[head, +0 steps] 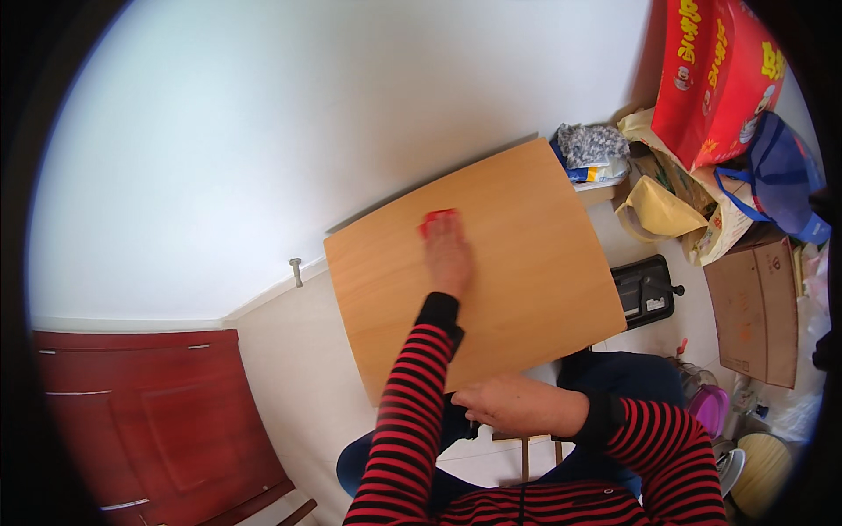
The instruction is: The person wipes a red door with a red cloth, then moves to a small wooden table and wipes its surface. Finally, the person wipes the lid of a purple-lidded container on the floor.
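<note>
My left hand (448,260) presses down flat on a red cloth (431,220), blurred as if moving. Most of the cloth is hidden under the fingers; only its far edge and left side show. Both lie on the light-brown wooden tabletop (526,263), a little left of its middle. My right hand (520,401) is at the table's near edge, fingers pointing left, palm side hidden. Whether it touches the edge or holds anything cannot be told. Striped red-and-black sleeves with dark cuffs cover both arms.
A white wall (329,131) runs along the table's far side, with a doorstop (296,271) near its foot. At left is a dark red door (191,421). Along the right stand a red bag (717,85), a blue bag (783,171), a cardboard box (753,312) and a black case (641,292).
</note>
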The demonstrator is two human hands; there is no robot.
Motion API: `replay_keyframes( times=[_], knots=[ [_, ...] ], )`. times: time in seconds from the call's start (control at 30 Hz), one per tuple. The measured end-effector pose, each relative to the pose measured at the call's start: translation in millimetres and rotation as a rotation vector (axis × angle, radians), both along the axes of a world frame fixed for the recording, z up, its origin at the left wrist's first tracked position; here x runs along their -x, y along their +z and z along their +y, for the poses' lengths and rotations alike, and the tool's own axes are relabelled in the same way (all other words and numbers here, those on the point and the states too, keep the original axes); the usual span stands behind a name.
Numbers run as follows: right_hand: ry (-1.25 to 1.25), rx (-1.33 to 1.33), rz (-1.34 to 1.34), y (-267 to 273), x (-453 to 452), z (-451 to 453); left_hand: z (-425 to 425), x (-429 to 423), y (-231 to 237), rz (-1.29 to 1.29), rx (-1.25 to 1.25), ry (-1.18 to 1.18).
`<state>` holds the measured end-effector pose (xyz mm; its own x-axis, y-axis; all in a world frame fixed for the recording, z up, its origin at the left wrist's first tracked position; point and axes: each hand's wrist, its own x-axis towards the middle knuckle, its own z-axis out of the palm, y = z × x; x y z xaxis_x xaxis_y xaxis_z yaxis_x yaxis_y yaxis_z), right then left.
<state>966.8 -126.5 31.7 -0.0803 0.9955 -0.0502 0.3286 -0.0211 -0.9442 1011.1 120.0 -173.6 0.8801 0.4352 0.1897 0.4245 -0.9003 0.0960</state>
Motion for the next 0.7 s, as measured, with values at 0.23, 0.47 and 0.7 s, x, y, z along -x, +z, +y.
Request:
replay_keyframes(
  times=[0.23,0.47,0.7],
  knots=[
    [-0.014,-0.019,0.013,0,-7,1,-32,-29,4,-0.021,0.256,-0.248],
    [0.085,-0.043,-0.16,7,-16,-13,163,86,-14,0.083,0.078,0.283],
    [0.168,0.002,-0.144,6,-12,-24,201,127,-23,0.112,0.15,0.698]
  ],
)
